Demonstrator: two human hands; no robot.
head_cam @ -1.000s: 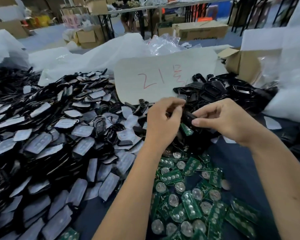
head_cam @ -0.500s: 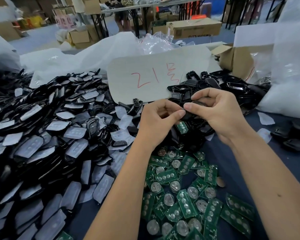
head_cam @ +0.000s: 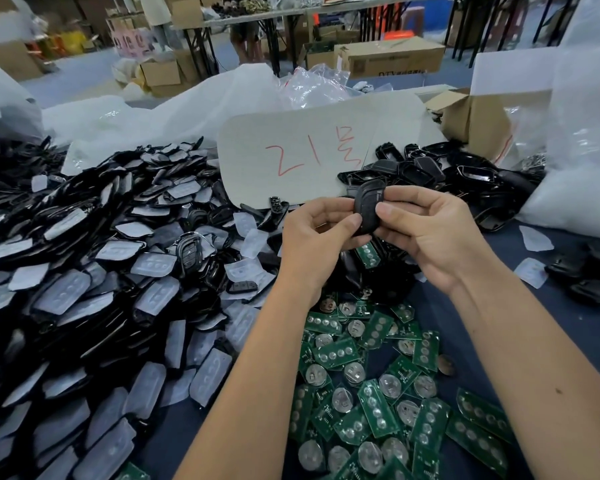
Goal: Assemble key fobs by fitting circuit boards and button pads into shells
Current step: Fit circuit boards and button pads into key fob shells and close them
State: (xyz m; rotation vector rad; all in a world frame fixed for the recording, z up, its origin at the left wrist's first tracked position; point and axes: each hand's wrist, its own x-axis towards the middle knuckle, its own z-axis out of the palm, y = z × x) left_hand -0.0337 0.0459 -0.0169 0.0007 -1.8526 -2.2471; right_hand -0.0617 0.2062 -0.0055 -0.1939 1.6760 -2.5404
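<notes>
Hands meet above the middle of the desk point(head_cam: 568, 348), both on one black key fob shell point(head_cam: 367, 209). Left hand point(head_cam: 314, 242) grips it from the left, thumb curled across the lower front face, fingers tucked behind. Right hand point(head_cam: 430, 233) pinches it from the right, thumb pressed on the front face just beside the left thumb, index finger hooked over the top edge. Shell is held upright, tilted slightly left, outer face toward the camera; cannot tell what is inside it.

Green circuit board point(head_cam: 368, 252) shows just under the hands, at the edge of a dark pile; whether a finger touches it I cannot tell.

Below the wrists: loose heap of green circuit boards with coin cells point(head_cam: 371, 403) spread on the blue desk cover between the two forearms and out to the right.

Left side: big pile of black shell halves with translucent button pads point(head_cam: 94, 306), overlapping, running off the left edge.

Behind the hands: pile of empty black shells point(head_cam: 440, 171), and a pale card with red handwriting point(head_cam: 312, 150) propped against white plastic bags point(head_cam: 153, 116). Open cardboard box point(head_cam: 478, 119) at far right, beside another white bag point(head_cam: 582, 150).
</notes>
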